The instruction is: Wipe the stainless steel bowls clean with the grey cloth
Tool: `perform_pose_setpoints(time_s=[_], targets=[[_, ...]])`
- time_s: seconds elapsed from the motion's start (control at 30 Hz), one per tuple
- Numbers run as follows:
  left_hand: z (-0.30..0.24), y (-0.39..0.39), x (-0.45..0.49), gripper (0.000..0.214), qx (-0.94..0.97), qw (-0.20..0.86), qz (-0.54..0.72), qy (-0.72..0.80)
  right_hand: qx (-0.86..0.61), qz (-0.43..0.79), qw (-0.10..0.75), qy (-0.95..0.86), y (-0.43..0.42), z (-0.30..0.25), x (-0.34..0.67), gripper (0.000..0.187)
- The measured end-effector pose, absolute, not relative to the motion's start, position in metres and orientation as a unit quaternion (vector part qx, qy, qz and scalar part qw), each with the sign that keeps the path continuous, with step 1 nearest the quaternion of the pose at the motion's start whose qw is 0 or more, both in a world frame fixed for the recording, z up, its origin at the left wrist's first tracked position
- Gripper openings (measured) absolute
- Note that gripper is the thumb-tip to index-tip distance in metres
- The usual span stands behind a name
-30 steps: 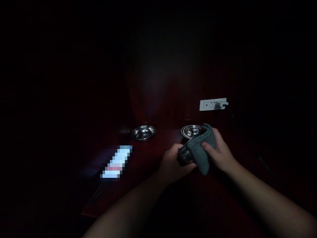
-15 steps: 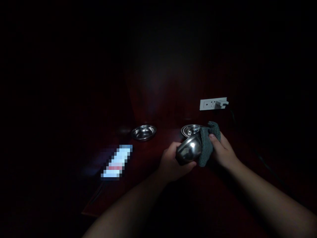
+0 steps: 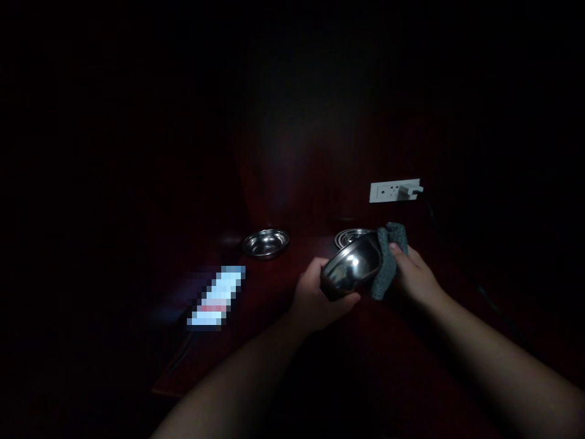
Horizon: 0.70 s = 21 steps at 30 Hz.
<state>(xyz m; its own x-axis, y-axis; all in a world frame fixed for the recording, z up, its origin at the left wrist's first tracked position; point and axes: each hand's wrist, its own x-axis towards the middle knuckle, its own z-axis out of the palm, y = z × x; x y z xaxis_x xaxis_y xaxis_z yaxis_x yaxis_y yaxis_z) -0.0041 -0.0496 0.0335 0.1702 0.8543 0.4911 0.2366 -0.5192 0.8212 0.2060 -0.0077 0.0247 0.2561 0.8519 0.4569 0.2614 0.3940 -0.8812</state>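
The scene is very dark. My left hand (image 3: 315, 302) is closed round the lower rim of a small steel bowl (image 3: 351, 271), held tilted above a dark red table (image 3: 274, 360) with its shiny outside facing me. My right hand (image 3: 411, 277) grips a grey cloth (image 3: 386, 262) pressed against the bowl's right edge. Just behind the held bowl, another steel bowl (image 3: 350, 236) rests on the table, partly hidden.
A third steel bowl (image 3: 265, 242) sits on the table to the left. A lit, blurred-out screen (image 3: 217, 297) lies nearer the left front. A white wall socket (image 3: 395, 190) with a plug and a dark cable is on the wall behind.
The cloth, which covered the bowl's outside, has slid to its right edge. The bowl has turned in my left hand so its shiny outside shows.
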Motion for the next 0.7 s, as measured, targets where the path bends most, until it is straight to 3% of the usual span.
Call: perform_pose_setpoints(time_s=[0.33, 0.5, 0.7], targets=[[0.0316, -0.0449, -0.0084, 0.047, 0.694, 0.295, 0.532, 0.386, -0.521, 0.147, 0.562, -0.625, -0.0015, 0.0212, 0.2099, 0.04], [0.0334, -0.0462, -0.0083, 0.047, 0.687, 0.304, 0.542, 0.377, -0.589, 0.063, 0.559, -0.58, -0.008, 0.0252, 0.2074, 0.031], [0.0341, -0.0452, -0.0089, 0.045, 0.692, 0.304, 0.535, 0.376, -0.564, 0.058, 0.564, -0.6, -0.0073, 0.0248, 0.2084, 0.024]])
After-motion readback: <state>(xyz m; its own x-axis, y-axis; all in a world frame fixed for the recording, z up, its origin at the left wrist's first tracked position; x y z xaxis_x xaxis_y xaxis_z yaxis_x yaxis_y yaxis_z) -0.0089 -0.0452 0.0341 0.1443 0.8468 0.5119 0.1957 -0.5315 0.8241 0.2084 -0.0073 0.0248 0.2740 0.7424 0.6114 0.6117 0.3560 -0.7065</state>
